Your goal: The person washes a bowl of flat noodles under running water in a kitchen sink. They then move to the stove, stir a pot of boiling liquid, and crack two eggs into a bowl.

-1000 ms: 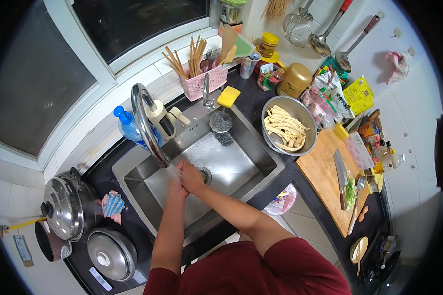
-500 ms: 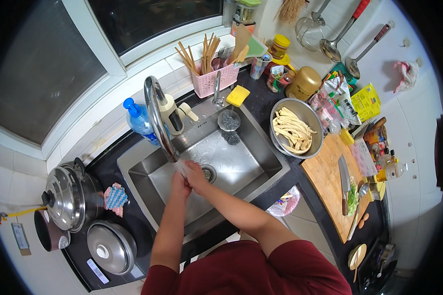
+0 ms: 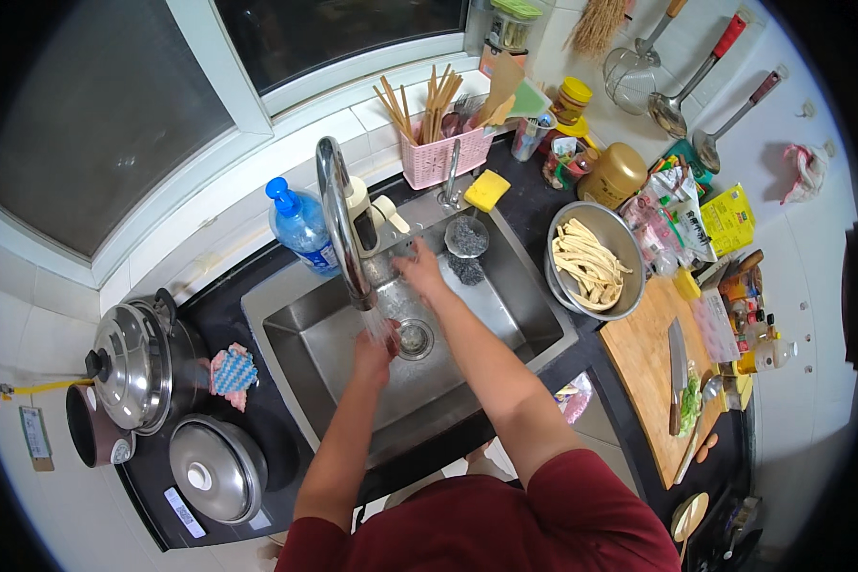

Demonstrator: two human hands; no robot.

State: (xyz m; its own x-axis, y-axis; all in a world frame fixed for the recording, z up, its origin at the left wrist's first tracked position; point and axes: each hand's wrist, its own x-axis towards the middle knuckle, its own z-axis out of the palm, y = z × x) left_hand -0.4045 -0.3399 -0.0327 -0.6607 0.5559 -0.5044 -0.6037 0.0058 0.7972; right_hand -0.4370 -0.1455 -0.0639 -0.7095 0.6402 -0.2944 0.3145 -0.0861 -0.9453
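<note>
The likely stiff, slippery faucet (image 3: 343, 229) is best gripped by its neck; the right hand (image 3: 420, 269) is held loosely spread, the left hand (image 3: 373, 353) cannot be judged.

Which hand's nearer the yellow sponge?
Right. The right hand is over the sink, short of the sponge and to its left; the left hand is farther, under the faucet.

On the dark bench (image 3: 286, 424), a pink basket (image 3: 445, 162) holds wooden chopsticks (image 3: 439, 103). A metal bowl (image 3: 616, 234) of pale strips (image 3: 587, 267) sits beside a wooden cutting board (image 3: 634, 367), which bears a knife (image 3: 677, 360) and chopped greens (image 3: 689, 405). Two brown eggs (image 3: 706, 446) lie just beyond its edge. At the far left, a checked pink-and-blue cloth (image 3: 233, 376) lies near two lidded pots (image 3: 129, 367). A ladle (image 3: 672, 110) and a wire strainer (image 3: 629, 81) hang on the wall.
</note>
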